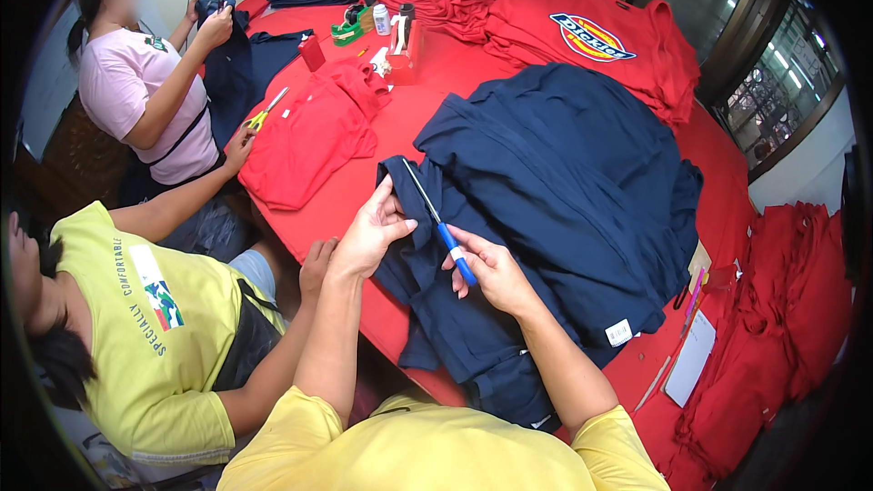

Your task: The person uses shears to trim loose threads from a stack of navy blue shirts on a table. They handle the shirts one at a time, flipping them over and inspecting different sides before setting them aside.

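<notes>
Two bare hands at work over a navy garment (546,191) heaped on the red counter (409,118). Left hand (368,236): grip pinching a fold of the navy cloth at the heap's near-left edge. Right hand (491,273): grip closed round the blue handle of a slim blade tool (436,218), tip pointing up-left at the pinched fold. Step judged: trimming or picking at a seam; next move calls for steady tension on the fold. Nearby: red shirts (309,136), yellow-handled scissors (265,111), two other seated people.
</notes>
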Demonstrator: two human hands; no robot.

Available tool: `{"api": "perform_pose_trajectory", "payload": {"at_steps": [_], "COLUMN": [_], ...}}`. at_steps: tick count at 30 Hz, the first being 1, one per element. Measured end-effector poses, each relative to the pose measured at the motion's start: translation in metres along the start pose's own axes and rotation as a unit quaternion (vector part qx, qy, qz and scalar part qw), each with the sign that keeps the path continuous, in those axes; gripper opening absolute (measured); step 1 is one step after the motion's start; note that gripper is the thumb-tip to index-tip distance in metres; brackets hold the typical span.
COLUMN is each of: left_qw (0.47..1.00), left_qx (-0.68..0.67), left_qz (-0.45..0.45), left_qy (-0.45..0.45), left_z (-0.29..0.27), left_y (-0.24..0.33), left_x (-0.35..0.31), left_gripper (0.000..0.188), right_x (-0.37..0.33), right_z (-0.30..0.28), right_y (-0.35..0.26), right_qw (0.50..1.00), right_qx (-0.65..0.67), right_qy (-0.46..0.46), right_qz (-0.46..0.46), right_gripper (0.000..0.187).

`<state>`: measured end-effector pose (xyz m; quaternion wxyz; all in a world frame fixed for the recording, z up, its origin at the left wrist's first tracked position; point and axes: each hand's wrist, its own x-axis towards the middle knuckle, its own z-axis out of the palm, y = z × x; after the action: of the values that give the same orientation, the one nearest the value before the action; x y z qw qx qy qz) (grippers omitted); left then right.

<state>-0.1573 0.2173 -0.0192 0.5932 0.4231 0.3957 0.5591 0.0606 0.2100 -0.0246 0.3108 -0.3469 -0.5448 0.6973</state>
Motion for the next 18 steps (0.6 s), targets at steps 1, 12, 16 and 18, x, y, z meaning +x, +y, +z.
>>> {"api": "perform_pose_trajectory", "payload": {"at_steps": [1,12,16,18], "left_qw": [1.0,0.991,0.992,0.992], "left_qx": [0.005,-0.115,-0.105,-0.108], "left_qz": [0.001,0.012,0.006,0.009], "left_qy": [-0.01,0.067,0.068,0.066], "left_z": [-0.002,-0.008,-0.001,0.003], "left_y": [-0.003,-0.015,-0.014,-0.012], "left_x": [0.001,0.012,0.008,0.006], "left_gripper": [0.056,0.024,0.028,0.03], "right_x": [-0.001,-0.009,-0.008,-0.008], "right_z": [0.0,0.012,0.015,0.014], "right_y": [0.002,0.004,0.006,0.006], "right_qw": [1.0,0.918,0.908,0.91], "right_qx": [0.002,-0.333,-0.358,-0.352], "right_qy": [0.0,0.134,0.127,0.124], "right_qz": [0.003,-0.17,-0.173,-0.182], "right_gripper": [0.046,0.055,0.053,0.053]}}
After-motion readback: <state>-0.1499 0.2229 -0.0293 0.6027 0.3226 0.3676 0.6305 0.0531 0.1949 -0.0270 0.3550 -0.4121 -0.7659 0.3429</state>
